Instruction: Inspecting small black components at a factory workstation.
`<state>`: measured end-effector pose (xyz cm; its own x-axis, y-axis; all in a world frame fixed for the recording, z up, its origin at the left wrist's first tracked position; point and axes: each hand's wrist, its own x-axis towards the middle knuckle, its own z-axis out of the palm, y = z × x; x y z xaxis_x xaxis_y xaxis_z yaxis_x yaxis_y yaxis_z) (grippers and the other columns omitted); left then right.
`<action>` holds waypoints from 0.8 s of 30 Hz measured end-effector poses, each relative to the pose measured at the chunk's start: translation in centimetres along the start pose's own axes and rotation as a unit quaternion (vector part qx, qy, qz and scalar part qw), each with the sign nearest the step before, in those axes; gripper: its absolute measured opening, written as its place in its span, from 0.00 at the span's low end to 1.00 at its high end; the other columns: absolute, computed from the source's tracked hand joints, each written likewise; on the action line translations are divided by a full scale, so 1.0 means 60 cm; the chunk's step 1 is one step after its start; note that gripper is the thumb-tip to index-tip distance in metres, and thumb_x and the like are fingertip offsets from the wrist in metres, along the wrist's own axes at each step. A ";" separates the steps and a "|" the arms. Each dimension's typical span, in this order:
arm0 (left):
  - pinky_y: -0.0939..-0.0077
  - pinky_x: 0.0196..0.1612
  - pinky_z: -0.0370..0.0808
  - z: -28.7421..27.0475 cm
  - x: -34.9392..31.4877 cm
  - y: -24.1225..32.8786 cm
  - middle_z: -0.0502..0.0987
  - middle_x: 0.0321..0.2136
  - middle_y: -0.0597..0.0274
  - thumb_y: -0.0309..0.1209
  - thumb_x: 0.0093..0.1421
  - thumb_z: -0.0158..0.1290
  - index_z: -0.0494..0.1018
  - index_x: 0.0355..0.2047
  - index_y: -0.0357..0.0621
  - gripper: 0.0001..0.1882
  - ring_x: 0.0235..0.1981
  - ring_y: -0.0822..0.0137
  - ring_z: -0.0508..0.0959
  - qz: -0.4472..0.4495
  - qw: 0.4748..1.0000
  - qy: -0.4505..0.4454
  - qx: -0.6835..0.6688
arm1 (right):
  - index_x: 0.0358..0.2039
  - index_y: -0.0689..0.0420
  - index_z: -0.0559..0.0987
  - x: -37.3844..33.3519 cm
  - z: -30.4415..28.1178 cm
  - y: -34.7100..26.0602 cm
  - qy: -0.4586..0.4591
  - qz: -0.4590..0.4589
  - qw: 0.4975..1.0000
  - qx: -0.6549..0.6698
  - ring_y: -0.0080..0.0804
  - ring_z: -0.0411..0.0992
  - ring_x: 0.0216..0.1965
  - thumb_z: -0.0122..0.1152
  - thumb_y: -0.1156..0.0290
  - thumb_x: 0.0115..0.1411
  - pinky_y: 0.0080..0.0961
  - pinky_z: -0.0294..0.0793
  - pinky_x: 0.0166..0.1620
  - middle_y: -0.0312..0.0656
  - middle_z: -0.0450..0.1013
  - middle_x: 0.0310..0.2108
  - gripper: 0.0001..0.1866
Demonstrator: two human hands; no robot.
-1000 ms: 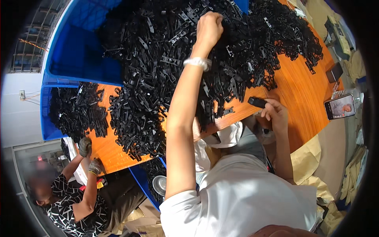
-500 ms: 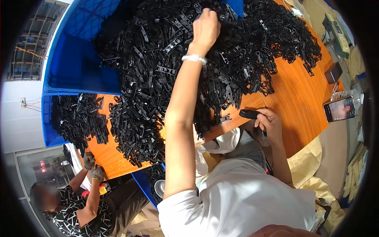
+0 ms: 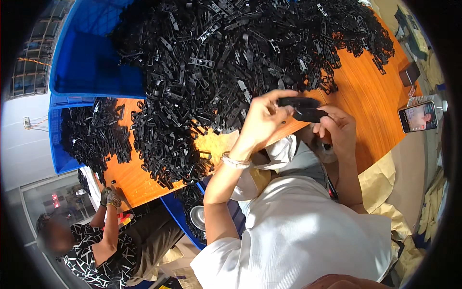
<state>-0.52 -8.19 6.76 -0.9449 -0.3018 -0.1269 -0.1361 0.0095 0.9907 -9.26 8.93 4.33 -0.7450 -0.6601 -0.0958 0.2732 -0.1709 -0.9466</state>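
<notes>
My left hand [image 3: 265,118], a pale beaded bracelet on its wrist, pinches a dark elongated plastic part [image 3: 297,102] above the table's near edge. Just right of it my right hand [image 3: 339,126] grips a second black plastic part [image 3: 308,114] by its end. The two parts lie almost against each other, one behind the other; whether they touch I cannot tell. Beyond both hands spreads a large heap of black plastic parts [image 3: 211,67], many of them long with slots and holes.
The heap covers much of the orange wooden table [image 3: 368,91]. Blue crates [image 3: 96,72] stand at the left. A phone [image 3: 417,117] is propped at the right edge near a dark box [image 3: 409,74]. Left, a co-worker's gloved hands [image 3: 111,197] are at the table's edge.
My left hand has come back from the far heap toward me and now holds a black part beside my right hand. My right hand has risen slightly, still with its part.
</notes>
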 end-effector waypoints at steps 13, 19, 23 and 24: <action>0.75 0.38 0.70 0.024 -0.082 0.001 0.73 0.34 0.44 0.24 0.45 0.55 0.65 0.42 0.31 0.22 0.35 0.58 0.76 0.018 0.998 0.023 0.063 | 0.35 0.64 0.73 -0.022 0.041 -0.024 -0.043 -0.209 0.939 -0.269 0.23 0.66 0.31 0.52 0.83 0.44 0.16 0.65 0.35 0.41 0.68 0.33 0.14; 0.77 0.30 0.72 0.024 -0.101 -0.008 0.74 0.31 0.46 0.23 0.46 0.53 0.68 0.39 0.30 0.18 0.29 0.62 0.76 0.125 0.979 0.066 0.143 | 0.34 0.63 0.73 -0.025 0.051 -0.002 -0.042 -0.133 0.964 -0.228 0.24 0.64 0.30 0.52 0.82 0.43 0.16 0.63 0.35 0.40 0.67 0.32 0.14; 0.79 0.35 0.71 0.022 -0.121 -0.019 0.75 0.30 0.53 0.26 0.48 0.54 0.68 0.40 0.31 0.18 0.31 0.68 0.75 0.048 0.994 0.063 0.077 | 0.34 0.63 0.73 -0.023 0.048 -0.005 -0.076 -0.142 0.951 -0.264 0.23 0.64 0.31 0.52 0.83 0.42 0.16 0.63 0.34 0.40 0.68 0.30 0.15; 0.79 0.37 0.70 0.025 -0.130 -0.028 0.75 0.30 0.54 0.26 0.50 0.53 0.67 0.41 0.32 0.17 0.33 0.69 0.75 -0.013 0.997 0.040 -0.059 | 0.34 0.63 0.73 -0.021 0.048 -0.008 -0.099 -0.130 0.961 -0.222 0.22 0.65 0.29 0.51 0.83 0.43 0.15 0.63 0.32 0.39 0.67 0.29 0.14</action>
<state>6.62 -4.42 5.99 -0.9136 -0.3763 -0.1538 -0.1204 -0.1110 0.9865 -6.71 7.74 5.79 -0.6102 -0.7712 0.1816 -0.2261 -0.0502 -0.9728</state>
